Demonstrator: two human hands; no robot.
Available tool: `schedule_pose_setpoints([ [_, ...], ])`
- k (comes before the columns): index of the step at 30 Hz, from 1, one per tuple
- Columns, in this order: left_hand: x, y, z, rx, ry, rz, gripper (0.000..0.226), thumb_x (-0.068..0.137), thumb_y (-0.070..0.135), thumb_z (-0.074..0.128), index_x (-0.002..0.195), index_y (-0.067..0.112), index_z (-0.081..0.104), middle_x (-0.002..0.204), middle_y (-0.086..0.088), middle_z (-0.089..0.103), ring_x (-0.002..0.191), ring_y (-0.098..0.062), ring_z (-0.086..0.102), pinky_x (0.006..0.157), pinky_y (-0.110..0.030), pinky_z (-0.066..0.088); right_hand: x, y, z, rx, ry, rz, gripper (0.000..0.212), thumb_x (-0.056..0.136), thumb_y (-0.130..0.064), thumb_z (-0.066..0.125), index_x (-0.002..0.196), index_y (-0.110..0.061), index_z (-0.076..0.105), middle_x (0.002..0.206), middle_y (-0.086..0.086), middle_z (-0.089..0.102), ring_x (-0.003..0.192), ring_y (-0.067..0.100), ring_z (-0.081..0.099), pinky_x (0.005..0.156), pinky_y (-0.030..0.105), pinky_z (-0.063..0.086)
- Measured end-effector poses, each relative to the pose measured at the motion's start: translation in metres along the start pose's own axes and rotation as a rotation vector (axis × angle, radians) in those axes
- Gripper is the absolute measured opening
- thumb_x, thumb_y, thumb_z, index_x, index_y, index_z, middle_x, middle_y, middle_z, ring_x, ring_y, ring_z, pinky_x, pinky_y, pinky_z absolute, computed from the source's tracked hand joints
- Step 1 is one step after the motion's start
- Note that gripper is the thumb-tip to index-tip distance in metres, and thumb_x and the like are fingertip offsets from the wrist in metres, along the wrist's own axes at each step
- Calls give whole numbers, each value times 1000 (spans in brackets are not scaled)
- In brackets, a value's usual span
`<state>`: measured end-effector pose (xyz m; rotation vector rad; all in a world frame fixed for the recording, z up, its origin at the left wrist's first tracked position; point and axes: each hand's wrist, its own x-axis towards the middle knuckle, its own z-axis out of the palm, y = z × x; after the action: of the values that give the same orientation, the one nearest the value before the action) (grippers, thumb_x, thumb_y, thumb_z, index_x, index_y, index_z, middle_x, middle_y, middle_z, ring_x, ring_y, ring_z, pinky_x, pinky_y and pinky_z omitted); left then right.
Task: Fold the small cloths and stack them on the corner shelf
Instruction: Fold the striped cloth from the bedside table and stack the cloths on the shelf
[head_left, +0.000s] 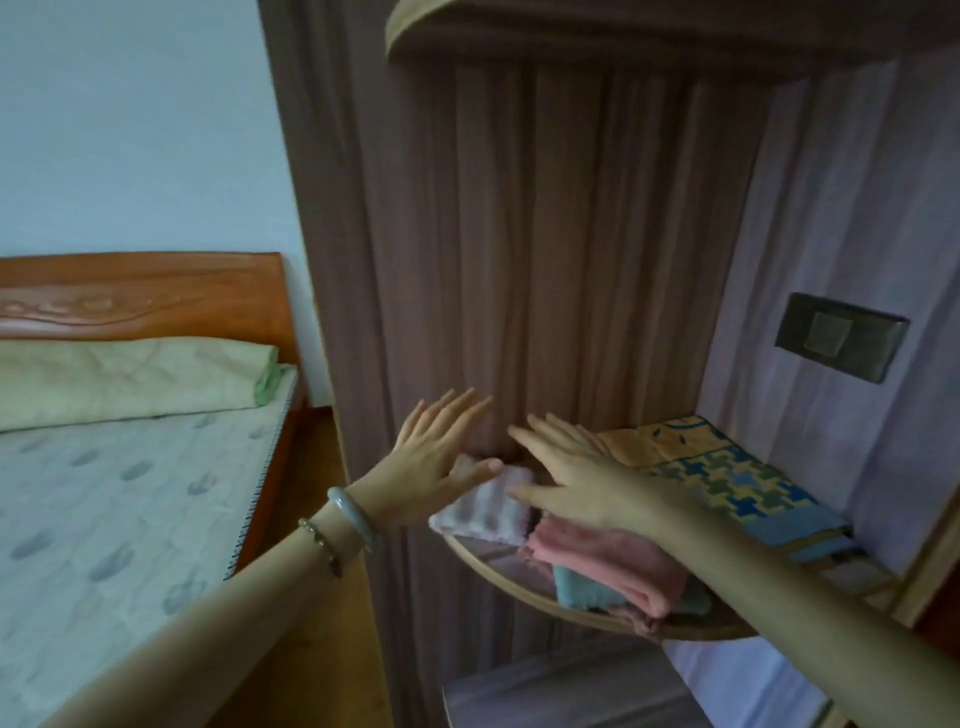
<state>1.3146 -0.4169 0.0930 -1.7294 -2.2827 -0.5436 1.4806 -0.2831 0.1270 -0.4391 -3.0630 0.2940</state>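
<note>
Corner shelf, folded small cloths, two hands above.

Left hand: fingers spread flat, gripping nothing, thumb touching the striped pink-and-white cloth at the shelf's left edge; two bracelets on its wrist. Right hand: likewise spread, palm down, holding nothing, thumb on the same cloth. Just right of it: pink cloth stacked on a teal cloth. At the back of the shelf: patterned yellow-and-blue cloth. Far left: bed with green pillow.
</note>
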Motion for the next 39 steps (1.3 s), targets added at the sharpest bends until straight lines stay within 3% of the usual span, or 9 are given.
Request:
schedule_pose_setpoints([
  [3, -56, -29, -43, -24, 23, -128, 84, 79, 79, 20, 150, 38, 3, 159, 11, 3, 145, -7, -10, 118, -35, -8, 13, -66, 2, 63, 34, -182, 80, 87, -66, 38, 151, -29, 9, 161, -1, -1, 147, 14, -5, 116, 30, -2],
  [11, -270, -98, -134, 115, 106, -564, 87, 78, 78, 20, 150, 35, -3, 160, 10, -3, 146, -8, -10, 119, -38, -7, 49, -272, 58, 324, -35, -702, 72, 93, -49, 49, 151, -32, 9, 160, -7, 1, 146, 9, -3, 117, 33, 4],
  [18, -469, -106, -195, -24, 559, -870, 86, 80, 73, 46, 147, 42, 2, 156, 14, 12, 142, -6, 16, 116, -40, 19, 37, -454, 119, 710, -128, -954, 79, 88, -42, 63, 149, -34, 13, 157, -12, 15, 140, 5, 21, 116, 30, 23],
  [21, -533, -90, -217, -165, 792, -960, 88, 70, 74, 60, 140, 54, 12, 145, 22, 27, 133, 5, 29, 109, -32, 31, 27, -520, 132, 947, -272, -999, 80, 84, -31, 70, 145, -37, 17, 155, -6, 24, 131, 5, 34, 109, 26, 33],
  [24, -592, -78, -244, -285, 1049, -1040, 97, 58, 69, 70, 138, 40, 22, 138, 16, 36, 126, -2, 41, 99, -24, 42, 23, -590, 144, 1141, -534, -1005, 72, 80, -32, 71, 136, -42, 26, 148, -3, 34, 127, 11, 43, 104, 30, 42],
  [29, -681, -76, -289, -481, 1442, -1091, 110, 33, 77, 78, 127, 34, 41, 132, 7, 49, 120, -15, 52, 99, -39, 46, 26, -711, 179, 1428, -972, -910, 44, 89, -22, 61, 127, -35, 43, 134, 0, 49, 114, 17, 59, 81, 27, 56],
  [33, -745, -99, -317, -468, 1525, -1073, 111, 44, 77, 74, 138, 31, 38, 137, 6, 51, 123, -16, 54, 95, -35, 49, 31, -807, 206, 1486, -1167, -959, 45, 84, -27, 65, 125, -26, 47, 125, 2, 58, 109, 22, 64, 83, 33, 57],
  [35, -775, -124, -335, -499, 1567, -1073, 109, 50, 77, 71, 141, 28, 38, 138, 3, 53, 124, -19, 53, 100, -40, 45, 37, -854, 214, 1516, -1248, -984, 66, 69, -36, 82, 125, -21, 50, 119, 4, 62, 105, 23, 66, 82, 36, 57],
  [39, -826, -186, -380, -516, 1637, -1073, 69, 85, 62, 39, 142, 23, 39, 139, -1, 52, 127, -23, 50, 110, -51, 34, 54, -946, 226, 1559, -1349, -954, 90, 48, -53, 88, 125, -21, 54, 126, 8, 59, 114, 29, 60, 85, 37, 55],
])
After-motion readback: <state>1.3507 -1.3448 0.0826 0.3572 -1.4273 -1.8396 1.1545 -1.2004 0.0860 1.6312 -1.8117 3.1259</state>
